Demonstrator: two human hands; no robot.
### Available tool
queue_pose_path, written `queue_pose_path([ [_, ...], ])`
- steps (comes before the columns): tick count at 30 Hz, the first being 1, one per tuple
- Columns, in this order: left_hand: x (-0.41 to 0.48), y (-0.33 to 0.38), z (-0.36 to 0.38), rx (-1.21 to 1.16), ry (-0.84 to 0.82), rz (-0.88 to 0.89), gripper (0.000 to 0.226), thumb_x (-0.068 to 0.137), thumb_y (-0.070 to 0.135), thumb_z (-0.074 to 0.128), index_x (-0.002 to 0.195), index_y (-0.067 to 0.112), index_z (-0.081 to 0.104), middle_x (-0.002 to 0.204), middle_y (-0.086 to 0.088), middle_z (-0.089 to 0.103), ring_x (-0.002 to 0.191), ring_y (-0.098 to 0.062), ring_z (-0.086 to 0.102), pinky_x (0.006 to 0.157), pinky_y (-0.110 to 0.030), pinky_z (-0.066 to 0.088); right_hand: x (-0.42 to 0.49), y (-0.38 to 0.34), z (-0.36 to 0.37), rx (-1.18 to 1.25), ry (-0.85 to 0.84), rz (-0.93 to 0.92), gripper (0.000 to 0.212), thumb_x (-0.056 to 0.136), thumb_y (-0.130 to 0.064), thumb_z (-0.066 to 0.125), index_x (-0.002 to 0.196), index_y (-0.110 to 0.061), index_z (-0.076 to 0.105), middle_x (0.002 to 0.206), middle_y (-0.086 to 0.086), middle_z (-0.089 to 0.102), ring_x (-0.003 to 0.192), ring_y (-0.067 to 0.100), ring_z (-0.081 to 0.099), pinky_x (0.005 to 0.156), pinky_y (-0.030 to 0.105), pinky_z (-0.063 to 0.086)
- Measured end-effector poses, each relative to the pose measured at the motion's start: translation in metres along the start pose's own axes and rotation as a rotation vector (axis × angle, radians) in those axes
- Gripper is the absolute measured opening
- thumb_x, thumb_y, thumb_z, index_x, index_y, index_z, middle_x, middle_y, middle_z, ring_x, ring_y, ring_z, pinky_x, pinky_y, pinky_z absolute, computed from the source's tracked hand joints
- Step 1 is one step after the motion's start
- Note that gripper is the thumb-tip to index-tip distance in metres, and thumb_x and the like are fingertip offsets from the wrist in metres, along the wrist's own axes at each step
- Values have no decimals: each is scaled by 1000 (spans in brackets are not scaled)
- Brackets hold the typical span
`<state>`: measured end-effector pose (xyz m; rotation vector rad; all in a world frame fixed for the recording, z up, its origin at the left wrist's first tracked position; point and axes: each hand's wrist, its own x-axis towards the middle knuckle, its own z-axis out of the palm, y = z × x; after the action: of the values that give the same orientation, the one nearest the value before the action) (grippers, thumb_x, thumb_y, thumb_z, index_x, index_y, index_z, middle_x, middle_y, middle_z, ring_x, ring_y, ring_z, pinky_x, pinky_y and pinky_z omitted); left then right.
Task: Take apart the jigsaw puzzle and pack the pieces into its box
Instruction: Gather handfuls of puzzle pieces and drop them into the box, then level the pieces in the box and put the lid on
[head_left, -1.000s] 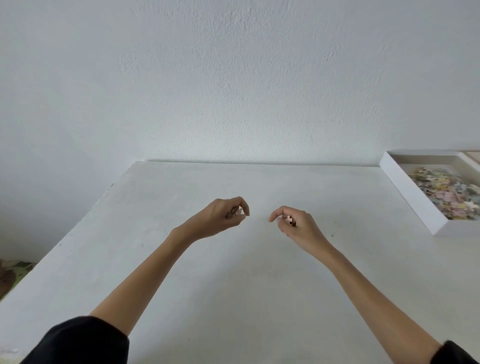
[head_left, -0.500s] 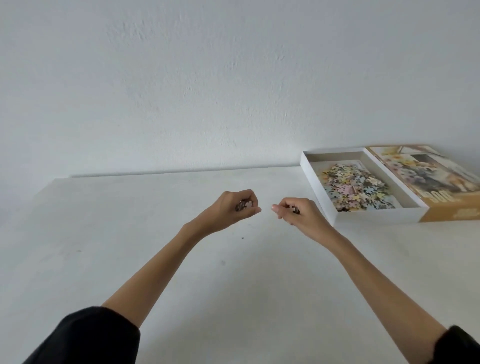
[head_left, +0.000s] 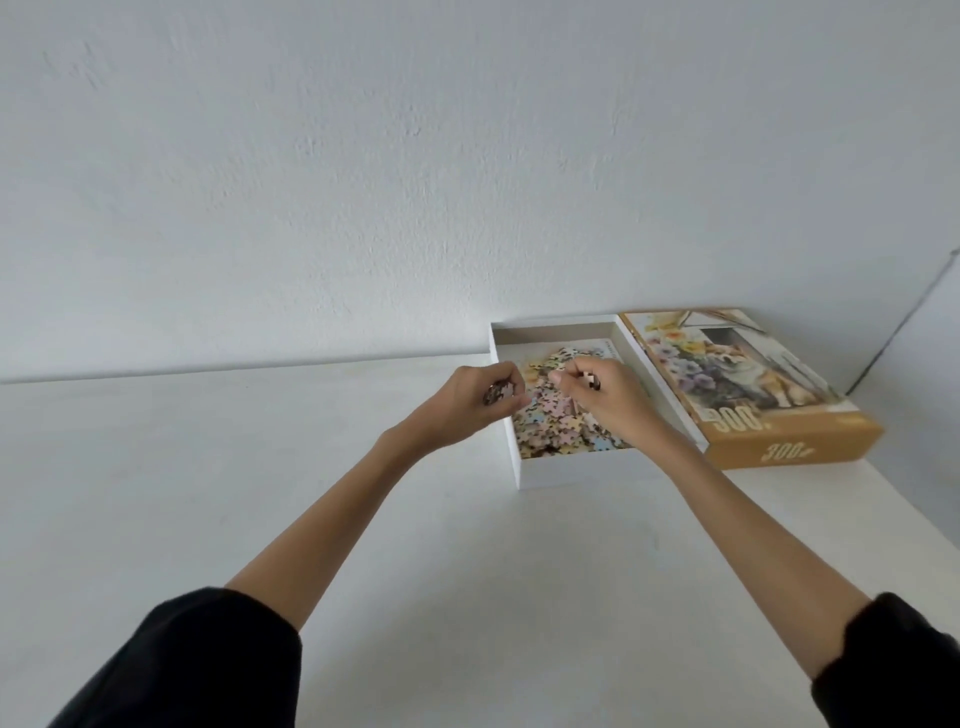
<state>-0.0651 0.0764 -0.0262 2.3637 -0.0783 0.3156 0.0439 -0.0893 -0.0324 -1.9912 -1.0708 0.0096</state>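
An open white puzzle box (head_left: 566, 475) stands on the white table at the right, against the wall, with a heap of pastel loose pieces (head_left: 556, 431) inside. My left hand (head_left: 480, 402) hovers at the box's left wall, its fingers curled round a small clump of puzzle pieces (head_left: 136, 393). Over the heap, my right hand (head_left: 605, 397) pinches a few dark-and-white pieces (head_left: 592, 382) between thumb and fingers. No assembled puzzle is in view.
The box lid (head_left: 748, 384), printed with flowers and a dog and marked 300, lies right of the box, touching it. The white table (head_left: 260, 493) meets a white wall at the back. Its right edge runs near the lid.
Both hands, each holding pieces, have travelled right from the middle of the table to the box. The right hand is now over the heap, the left at the box's left wall.
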Motion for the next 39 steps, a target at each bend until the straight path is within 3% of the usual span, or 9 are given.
queue_pose_path([
  [5, 40, 0, 19, 48, -14, 9, 12, 91, 24, 58, 83, 16, 54, 71, -11, 61, 46, -7, 34, 49, -18, 29, 14, 34, -19, -22, -19, -6, 29, 90, -27, 55, 74, -5, 64, 64, -5, 58, 51, 12, 50, 53, 25, 37],
  [10, 69, -5, 37, 140, -28, -36, 19, 90, 31, 58, 92, 12, 59, 70, -9, 59, 54, -19, 47, 53, -30, 38, 25, 55, -28, -123, -73, 20, 22, 91, -26, 54, 82, -9, 65, 58, -14, 49, 40, 2, 43, 41, 14, 28],
  [13, 72, -6, 50, 431, -74, -82, 36, 88, 45, 55, 114, 20, 57, 107, -5, 52, 96, -17, 50, 79, -30, 43, 33, 71, -28, -229, -156, 43, 18, 90, -30, 55, 97, -18, 66, 85, -7, 63, 61, 2, 53, 53, 13, 34],
  [16, 63, -3, 62, 520, -99, -114, 48, 90, 46, 49, 130, 20, 46, 135, -9, 37, 124, -25, 35, 99, -40, 37, 33, 88, -24, -290, -256, 47, 20, 89, -27, 57, 106, -23, 65, 118, 0, 57, 96, 15, 57, 82, 28, 43],
  [21, 56, -6, 84, 571, -314, -145, 59, 95, 47, 35, 144, 16, 22, 145, -12, 28, 133, -31, 30, 105, -45, 36, 44, 105, -22, -358, -374, 25, 31, 90, -21, 53, 119, -30, 56, 133, 1, 48, 124, 21, 42, 102, 39, 35],
  [25, 84, -17, 83, 595, -402, -302, 68, 95, 53, 23, 149, 18, 0, 157, -14, 2, 143, -36, 5, 114, -55, 15, 63, 117, -15, -446, -449, 82, 43, 96, -23, 42, 138, -28, 36, 151, 6, 26, 139, 27, 23, 112, 44, 23],
  [31, 114, -37, 78, 791, -144, -293, 61, 98, 39, 34, 145, 6, 14, 153, -19, 12, 141, -36, 14, 111, -52, 21, 64, 118, -8, -519, -206, 50, 43, 98, -18, 37, 141, -17, 34, 154, 10, 18, 139, 31, 21, 112, 42, 22],
  [35, 112, -32, 84, 574, -71, -263, 48, 97, 28, 36, 141, 10, 28, 147, -15, 28, 134, -34, 32, 106, -51, 32, 64, 121, -2, -602, -340, 41, 47, 99, -30, 31, 143, -12, 28, 150, 8, 28, 138, 24, 27, 112, 41, 25],
  [39, 109, -38, 85, 537, -351, -391, 63, 98, 48, 25, 149, 23, -2, 156, -13, -8, 143, -37, -7, 113, -56, 4, 65, 123, 0, -572, -292, 191, 56, 98, -36, 29, 145, -7, 18, 155, 11, 12, 143, 25, 11, 116, 40, 18],
])
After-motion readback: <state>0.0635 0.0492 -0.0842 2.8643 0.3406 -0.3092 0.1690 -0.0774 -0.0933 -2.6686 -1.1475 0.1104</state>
